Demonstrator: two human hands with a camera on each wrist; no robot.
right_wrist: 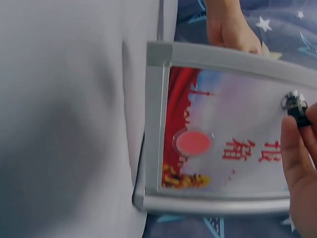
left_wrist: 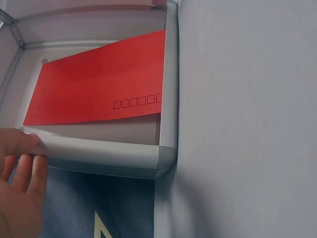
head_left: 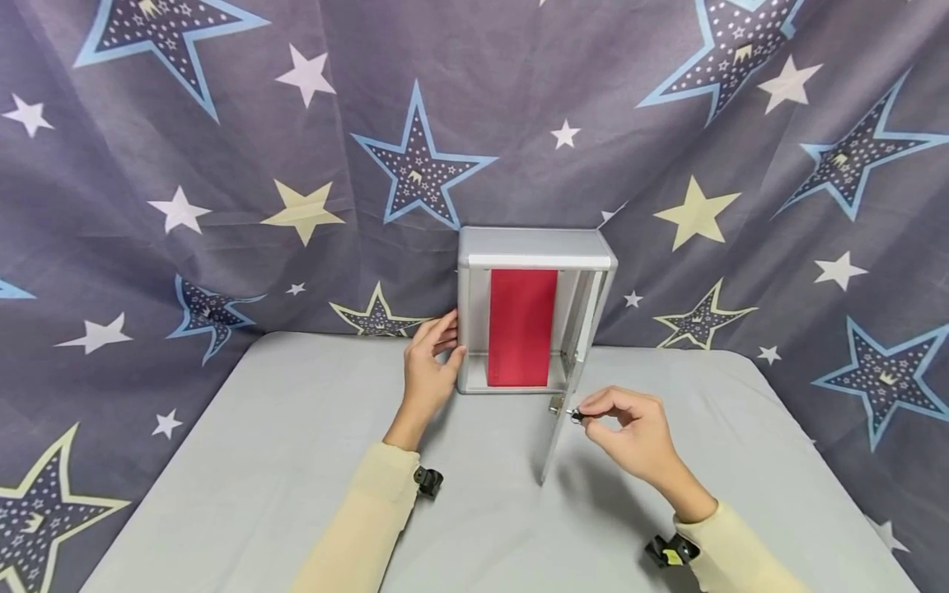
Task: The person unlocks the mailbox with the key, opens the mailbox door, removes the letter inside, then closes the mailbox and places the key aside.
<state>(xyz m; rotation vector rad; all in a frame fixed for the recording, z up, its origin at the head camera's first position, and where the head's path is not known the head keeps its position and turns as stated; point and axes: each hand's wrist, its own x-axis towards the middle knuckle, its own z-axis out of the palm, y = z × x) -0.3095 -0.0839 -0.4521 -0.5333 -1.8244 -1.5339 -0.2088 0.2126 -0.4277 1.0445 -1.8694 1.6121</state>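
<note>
Nearest, our right hand (head_left: pixel 633 432) pinches a key (head_left: pixel 577 416) between thumb and fingers at the lock (head_left: pixel 555 403) on the swung-out door (right_wrist: pixel 247 109). Beyond, our left hand (head_left: pixel 432 360) rests against the box (head_left: pixel 535 247), thumb in front, fingers loosely bent along the side. The upright box seems light, stiff and slippery, best steadied by both sides; the red envelope (head_left: pixel 522 329) inside is probably soft.

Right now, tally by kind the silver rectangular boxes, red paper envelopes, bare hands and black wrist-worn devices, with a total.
Silver rectangular box: 1
Red paper envelope: 1
Bare hands, left hand and right hand: 2
Black wrist-worn devices: 2
Total: 6
</note>
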